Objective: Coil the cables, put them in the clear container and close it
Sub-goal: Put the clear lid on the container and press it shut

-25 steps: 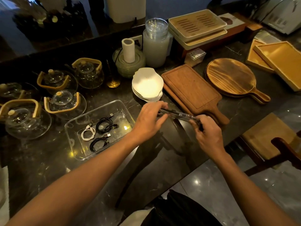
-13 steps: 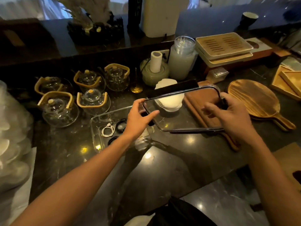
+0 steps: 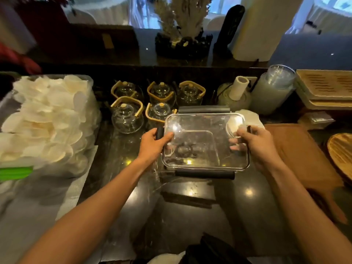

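lid: clear rectangular plastic lid with black clip flaps (image 3: 205, 141), held flat over the clear rectangular container (image 3: 159, 169); can't tell if seated
left hand: left hand (image 3: 154, 143) grips lid's left short edge, thumb on top by the black side flap
right hand: right hand (image 3: 253, 143) grips right short edge, fingers curled under
cables: black coiled cable (image 3: 184, 149) and white coiled cable (image 3: 169, 150) visible through lid, inside container
desk: dark glossy marble desk (image 3: 190, 206)
behind: glass teapots with bamboo handles (image 3: 127, 119)
right: brown wooden cutting board (image 3: 297, 149)
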### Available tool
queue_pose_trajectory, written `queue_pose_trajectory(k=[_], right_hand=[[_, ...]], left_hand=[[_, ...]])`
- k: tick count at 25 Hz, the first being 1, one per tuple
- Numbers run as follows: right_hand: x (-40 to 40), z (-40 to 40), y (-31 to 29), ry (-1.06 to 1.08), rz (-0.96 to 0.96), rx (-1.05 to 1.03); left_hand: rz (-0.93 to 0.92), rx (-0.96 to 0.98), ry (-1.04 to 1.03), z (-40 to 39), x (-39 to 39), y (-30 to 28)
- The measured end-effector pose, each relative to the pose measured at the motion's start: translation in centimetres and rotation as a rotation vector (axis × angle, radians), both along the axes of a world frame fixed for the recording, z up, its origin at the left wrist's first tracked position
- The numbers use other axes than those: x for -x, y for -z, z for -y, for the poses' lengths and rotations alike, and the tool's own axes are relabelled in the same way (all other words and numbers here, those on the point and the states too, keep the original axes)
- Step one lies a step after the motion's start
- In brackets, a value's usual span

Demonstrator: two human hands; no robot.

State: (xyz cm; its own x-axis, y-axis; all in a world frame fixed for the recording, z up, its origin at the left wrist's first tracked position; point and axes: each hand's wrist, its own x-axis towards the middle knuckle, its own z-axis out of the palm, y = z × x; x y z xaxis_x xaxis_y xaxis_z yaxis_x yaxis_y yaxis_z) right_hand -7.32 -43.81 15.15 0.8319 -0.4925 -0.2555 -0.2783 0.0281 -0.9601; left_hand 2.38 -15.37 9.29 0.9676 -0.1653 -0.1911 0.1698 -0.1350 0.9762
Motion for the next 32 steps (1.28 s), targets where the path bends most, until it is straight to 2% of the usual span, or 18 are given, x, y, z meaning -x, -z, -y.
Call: queue_pose_trajectory(k=[4, 8, 12, 21, 29, 32], right_hand=[[-2.8, -1.8, 1.8, -0.060, -0.092, 0.007], [-4.8, -2.2, 4.4, -0.141, -0.180, 0.213], [-6.1, -2.2, 6.5, -0.084, -0.227, 0.291], [-6.3, -1.2, 9.7, -0.022, -0.287, 0.373], [-6.0, -0.9, 10.7, -0.047, -0.283, 0.347], [-5.8, -0.3, 11.2, -0.067, -0.286, 0.276]], left_hand=[[-0.030, -0.114, -0.136, -2.9, -0.3, 1.5], [-0.047, -0.118, -0.173, -3.4, -1.0, 2.2], [-0.094, -0.083, -0.183, -3.2, -2.2, 2.6], [-0.133, -0.182, -0.252, -2.9, -3.0, 5.2], [-0.151, -0.246, -0.268, -2.6, -2.9, 5.9], [-0.194, -0.189, -0.277, -2.7, -2.5, 6.1]])
